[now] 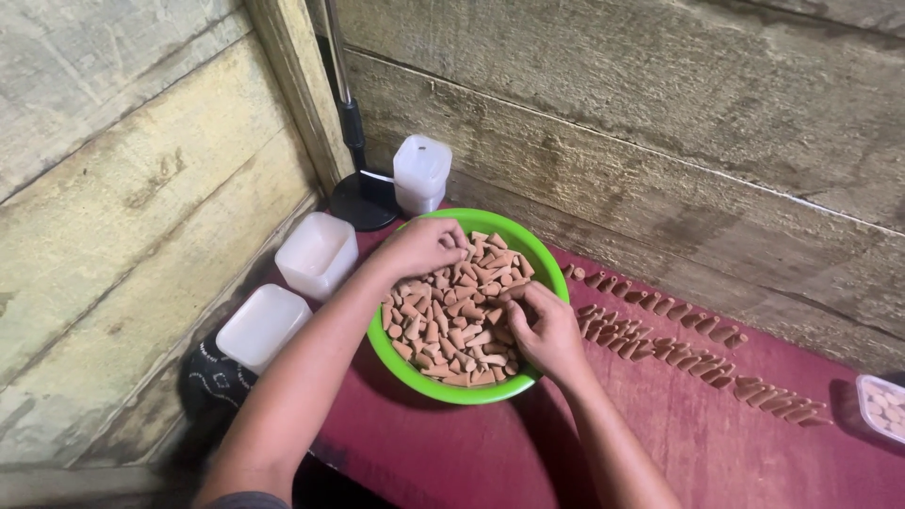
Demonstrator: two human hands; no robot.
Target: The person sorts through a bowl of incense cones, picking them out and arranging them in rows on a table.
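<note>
Bowl (391,351), green, sits mid-counter (679,434) w/ brown cones (452,325) heaped inside, so both hands dip in: left hand (421,247) curled on cones at far rim, right hand (547,330) pinching some near rim, rows of cones (693,353) alongside.

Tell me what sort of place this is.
Probably a small home workshop: rough plank walls, a green bowl of brown cones, and cones laid in rows on a red mat.

Rows of cones (693,353) are crowding my right; white tubs (316,253) are blocking upper left; lower desk (452,452) is lying bare.
</note>
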